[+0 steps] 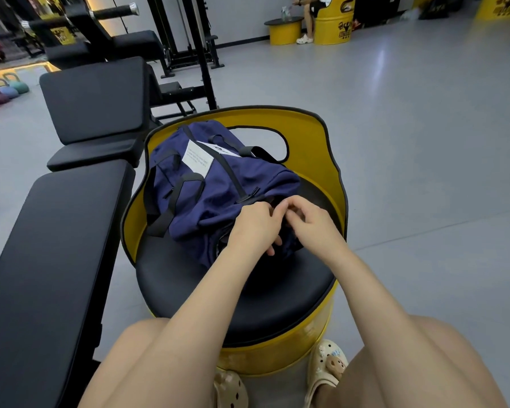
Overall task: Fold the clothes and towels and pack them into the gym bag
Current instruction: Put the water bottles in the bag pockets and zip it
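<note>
A navy gym bag (215,184) with black straps and a white label lies on the black seat of a yellow barrel chair (333,160). Both hands meet at the bag's near end, by the end of its black zipper. My left hand (255,226) presses on the fabric with its fingers curled over the bag's edge. My right hand (309,220) pinches something small and dark at the zipper's end; what it pinches is hidden by the fingers. No clothes or towels are in sight.
A black padded bench (47,260) runs along the left, with an inclined bench (95,104) beyond it. Kettlebells (3,91) sit on the floor at far left. Weight machines stand behind. A person sits on a yellow barrel seat (333,22) at the back.
</note>
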